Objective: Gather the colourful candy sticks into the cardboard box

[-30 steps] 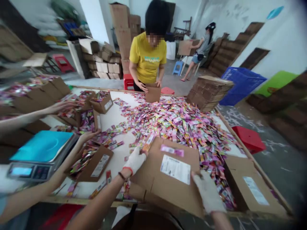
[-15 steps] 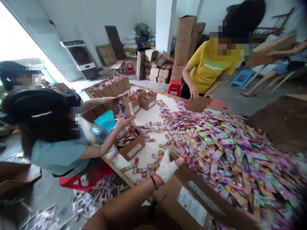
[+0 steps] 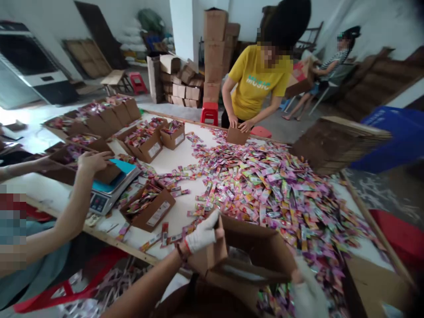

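Scale [image 3: 111, 190]; red stool [image 3: 209, 114]; blue crate [image 3: 394, 139]

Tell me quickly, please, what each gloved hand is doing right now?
Left hand: closed on a flap of the open cardboard box.
Right hand: blurred at the box's near edge; grip cannot be told.

the right hand [image 3: 306, 293] was blurred and cut off by the bottom edge. the box [image 3: 251, 256] hid its fingertips, so its grip was unclear.

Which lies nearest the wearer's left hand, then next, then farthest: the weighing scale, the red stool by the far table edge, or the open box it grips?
1. Open box, gripped by the left hand.
2. Weighing scale, on the table's left side.
3. Red stool, beyond the table's far edge.
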A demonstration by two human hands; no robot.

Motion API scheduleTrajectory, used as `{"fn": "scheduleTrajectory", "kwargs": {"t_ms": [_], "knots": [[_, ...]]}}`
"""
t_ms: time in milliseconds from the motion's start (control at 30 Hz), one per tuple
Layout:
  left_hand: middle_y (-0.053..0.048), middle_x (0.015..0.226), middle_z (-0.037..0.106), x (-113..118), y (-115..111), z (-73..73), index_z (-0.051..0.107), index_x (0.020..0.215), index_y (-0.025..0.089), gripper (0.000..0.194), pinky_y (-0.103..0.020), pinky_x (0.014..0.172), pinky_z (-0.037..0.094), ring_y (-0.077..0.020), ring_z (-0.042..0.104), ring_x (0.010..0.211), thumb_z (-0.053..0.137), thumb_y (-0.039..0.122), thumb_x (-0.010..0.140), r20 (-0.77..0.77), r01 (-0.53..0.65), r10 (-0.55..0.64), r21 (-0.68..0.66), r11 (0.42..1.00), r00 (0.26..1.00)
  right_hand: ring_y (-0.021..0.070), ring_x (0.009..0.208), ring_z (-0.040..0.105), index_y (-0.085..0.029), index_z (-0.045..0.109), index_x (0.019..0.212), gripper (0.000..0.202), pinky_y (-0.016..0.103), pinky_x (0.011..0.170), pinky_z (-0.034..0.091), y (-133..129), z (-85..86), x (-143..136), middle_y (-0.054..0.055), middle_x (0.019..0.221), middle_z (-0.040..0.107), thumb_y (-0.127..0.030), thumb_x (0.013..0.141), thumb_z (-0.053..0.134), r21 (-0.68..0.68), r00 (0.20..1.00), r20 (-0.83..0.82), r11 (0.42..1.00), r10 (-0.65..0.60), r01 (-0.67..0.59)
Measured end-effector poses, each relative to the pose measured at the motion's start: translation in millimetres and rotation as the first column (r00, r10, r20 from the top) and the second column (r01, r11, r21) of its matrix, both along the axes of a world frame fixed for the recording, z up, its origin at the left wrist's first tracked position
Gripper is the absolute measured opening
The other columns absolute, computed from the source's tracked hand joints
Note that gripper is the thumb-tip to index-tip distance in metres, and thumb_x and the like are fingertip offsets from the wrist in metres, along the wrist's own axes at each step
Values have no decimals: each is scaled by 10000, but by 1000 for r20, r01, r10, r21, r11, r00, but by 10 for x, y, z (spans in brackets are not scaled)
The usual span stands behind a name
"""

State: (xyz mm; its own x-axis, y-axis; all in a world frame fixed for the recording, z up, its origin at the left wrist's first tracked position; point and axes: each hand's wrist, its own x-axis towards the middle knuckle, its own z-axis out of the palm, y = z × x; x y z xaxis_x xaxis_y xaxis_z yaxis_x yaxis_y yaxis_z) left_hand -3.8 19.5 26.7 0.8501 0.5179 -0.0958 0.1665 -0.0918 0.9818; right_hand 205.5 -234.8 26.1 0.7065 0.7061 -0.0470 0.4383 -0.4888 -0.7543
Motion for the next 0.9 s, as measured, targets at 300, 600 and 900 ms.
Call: {"fn": "scheduleTrajectory", "kwargs": {"t_ms": [300,600,900], "knots": [[-37,922,684,-50,260,-92,625,1114,160,432,-292,797,496,-190,619,856,488,124,706,-399,-15,40,66,998,916,259,1181,475,-193,609,939,240,427,1023,376,525,-61,-603,139,1253,509,-374,849,480,142,994,39,984,102,-106],[-175,1493,260,-60,-55,551,256,1452,160,1129,-571,1116,76,-388,265,1344,582,768,558,-459,493,-233,601,629,857,236,972,543,-203,428,1051,340,388,878,454,505,-102,-595,96,1043,544,-408,787,486,-19,986,-55,987,-158,158],[-136,1545,39,-341,-534,12,115,1482,203,1013,-666,1025,-170,-390,60,1400,421,755,690,-559,581,-245,564,587,792,201,870,607,-212,585,866,165,313,787,455,921,406,-662,60,918,634,-167,854,426,-541,858,182,778,480,-320]]}}
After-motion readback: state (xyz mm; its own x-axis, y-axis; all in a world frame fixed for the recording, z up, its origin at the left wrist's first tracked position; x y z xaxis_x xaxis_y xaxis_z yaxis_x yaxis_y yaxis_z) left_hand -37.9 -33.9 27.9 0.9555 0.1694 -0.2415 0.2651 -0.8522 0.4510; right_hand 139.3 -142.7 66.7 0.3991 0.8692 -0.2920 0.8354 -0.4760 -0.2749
